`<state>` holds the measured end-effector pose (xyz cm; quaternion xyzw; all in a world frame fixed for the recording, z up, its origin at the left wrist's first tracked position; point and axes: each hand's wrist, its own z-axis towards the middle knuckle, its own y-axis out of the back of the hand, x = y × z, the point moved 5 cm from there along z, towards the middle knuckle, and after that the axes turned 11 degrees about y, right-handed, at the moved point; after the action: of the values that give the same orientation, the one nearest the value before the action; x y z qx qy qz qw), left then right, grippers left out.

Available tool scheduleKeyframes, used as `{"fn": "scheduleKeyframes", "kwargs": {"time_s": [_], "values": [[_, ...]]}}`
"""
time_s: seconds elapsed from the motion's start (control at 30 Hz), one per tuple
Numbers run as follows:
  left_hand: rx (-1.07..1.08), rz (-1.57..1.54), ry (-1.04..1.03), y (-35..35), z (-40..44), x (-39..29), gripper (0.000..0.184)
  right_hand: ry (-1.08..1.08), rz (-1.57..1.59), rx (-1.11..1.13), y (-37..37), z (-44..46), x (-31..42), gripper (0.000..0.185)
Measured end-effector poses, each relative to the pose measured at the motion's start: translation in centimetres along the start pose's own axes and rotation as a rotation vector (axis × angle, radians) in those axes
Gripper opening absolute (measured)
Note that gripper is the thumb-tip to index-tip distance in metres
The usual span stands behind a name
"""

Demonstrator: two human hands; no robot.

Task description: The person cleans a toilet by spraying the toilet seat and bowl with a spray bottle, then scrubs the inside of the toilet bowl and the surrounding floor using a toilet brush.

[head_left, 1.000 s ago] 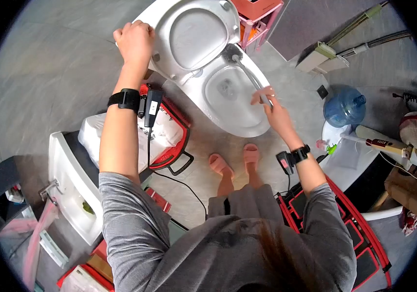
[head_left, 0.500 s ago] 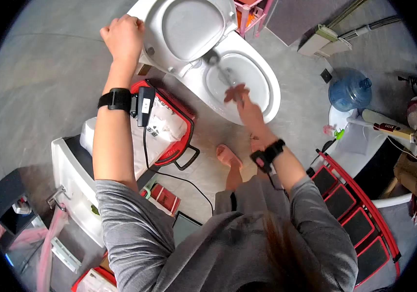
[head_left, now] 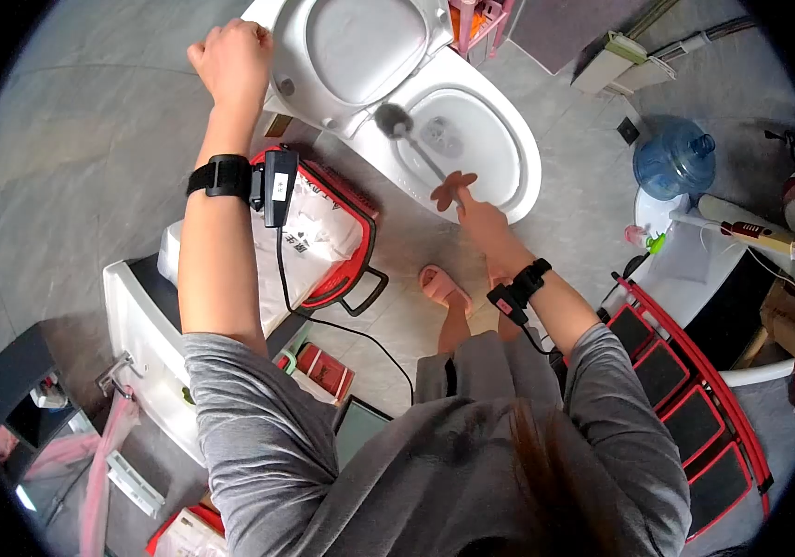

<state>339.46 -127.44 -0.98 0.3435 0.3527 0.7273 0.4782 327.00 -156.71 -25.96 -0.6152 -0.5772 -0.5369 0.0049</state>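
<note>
My right hand [head_left: 481, 218] is closed round the handle of a toilet brush [head_left: 427, 160], just below its pink flower-shaped guard [head_left: 454, 189]. The dark round brush head [head_left: 393, 121] lies against the left rim of the white toilet bowl [head_left: 523, 148], near the seat hinge. Some bubbly water shows at the bottom of the bowl. At the upper left, my left hand [head_left: 233, 63] is closed beside the edge of the raised toilet seat and lid [head_left: 370, 46]; whether its fingers grip the edge cannot be made out.
A red basket [head_left: 360, 255] holding white bags stands left of the toilet, near a washbasin [head_left: 151, 343]. To the right are a blue water bottle [head_left: 674, 165], flat mops [head_left: 609, 63] and a red-framed folding ladder [head_left: 695, 399]. A pink rack [head_left: 500, 26] stands behind the toilet.
My right hand has moved left from the bowl's front right side, and the brush head has shifted from near the hinge down along the left rim. My left hand stays closed near the lid.
</note>
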Motion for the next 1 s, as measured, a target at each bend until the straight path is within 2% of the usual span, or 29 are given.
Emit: {"fn": "scheduleKeyframes", "kwargs": {"time_s": [0.07,0.13,0.23,0.37,0.43,0.6,0.67,0.7,0.77,0.87,0.93,1.0], "values": [[-0.009,-0.007,-0.002,0.1,0.0,0.0,0.011,-0.003,-0.003,0.015,-0.9,-0.7,-0.4,0.021],[0.014,0.015,0.007,-0.1,0.1,0.0,0.011,0.21,0.007,0.013,-3.0,-1.9,0.3,0.022],[0.024,0.014,-0.002,-0.1,0.1,-0.1,0.011,0.122,-0.147,0.004,-2.6,-1.1,1.8,0.023],[0.096,0.089,-0.002,0.0,0.1,-0.2,0.013,0.169,-0.115,-0.039,-2.1,-0.3,0.2,0.025],[0.058,0.046,-0.048,0.8,0.2,-0.8,0.012,0.116,-0.124,-0.063,-1.3,-1.4,-1.9,0.03],[0.079,0.053,-0.003,0.8,0.2,-0.9,0.012,0.049,-0.11,-0.181,2.9,-1.8,-5.1,0.035],[0.099,0.06,0.017,0.8,0.2,-0.8,0.012,0.089,0.105,-0.268,4.2,-0.1,-5.7,0.037],[0.093,0.052,0.012,0.8,0.1,-0.8,0.012,0.09,0.101,-0.266,5.5,0.8,-4.6,0.037],[0.088,0.044,0.006,0.8,0.1,-0.7,0.012,-0.222,0.526,-0.016,5.9,2.4,-1.1,0.038],[0.067,0.068,0.012,0.4,0.1,-0.6,0.012,-0.252,0.545,-0.067,3.0,2.7,1.7,0.035],[0.041,0.044,0.034,-0.3,-0.2,0.1,0.012,-0.036,0.201,-0.045,-1.8,1.4,1.7,0.029],[0.026,0.024,0.065,-0.3,-0.7,0.0,0.012,0.522,-0.174,-0.333,-13.1,-0.2,-4.8,0.026]]}}
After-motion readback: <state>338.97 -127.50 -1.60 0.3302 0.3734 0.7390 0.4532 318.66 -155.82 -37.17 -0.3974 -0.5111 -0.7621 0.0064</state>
